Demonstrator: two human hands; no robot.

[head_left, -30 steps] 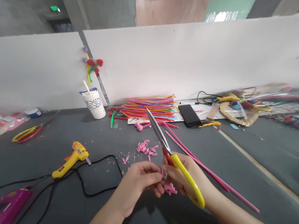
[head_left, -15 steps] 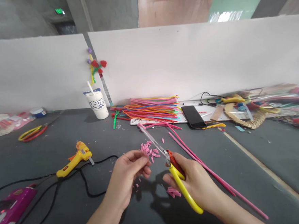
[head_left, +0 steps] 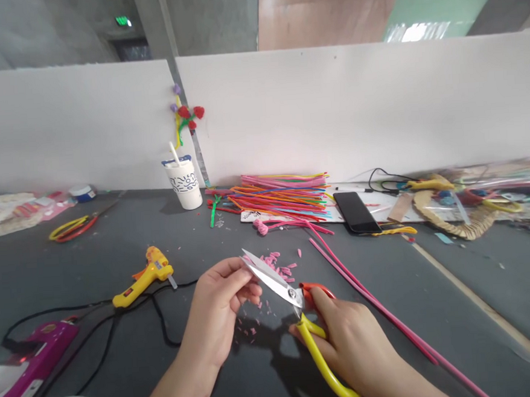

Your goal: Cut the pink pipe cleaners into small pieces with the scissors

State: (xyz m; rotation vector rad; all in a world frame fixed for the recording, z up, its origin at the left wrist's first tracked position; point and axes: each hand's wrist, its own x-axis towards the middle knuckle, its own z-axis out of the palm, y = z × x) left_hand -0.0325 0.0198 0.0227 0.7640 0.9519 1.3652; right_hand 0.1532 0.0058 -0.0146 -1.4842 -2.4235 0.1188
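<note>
My right hand [head_left: 347,338] grips a pair of scissors [head_left: 275,279] with one yellow and one red handle. The blades stand slightly apart and point up and left, their tips at the fingertips of my left hand [head_left: 224,292]. That hand's thumb and forefinger pinch a small pink pipe cleaner piece [head_left: 246,258], mostly hidden by fingers and blades. Behind the blades lies a scatter of cut pink pieces [head_left: 286,271] on the dark table. Tiny pink scraps [head_left: 251,331] lie below my left fingers. Farther back rests a pink fuzzy bud [head_left: 261,226] on a stem.
Long pink pipe cleaners [head_left: 372,297] stretch along the right. A colourful pipe cleaner bundle [head_left: 283,194] and a phone [head_left: 355,211] lie at the back, near a white cup [head_left: 185,186]. On the left are a yellow glue gun [head_left: 143,276], black cables and a purple power strip [head_left: 44,359].
The scissors have swung left and down, bringing their tips from beyond the pink pieces to my left fingertips. The whole view has shifted slightly, so the table things appear farther right.
</note>
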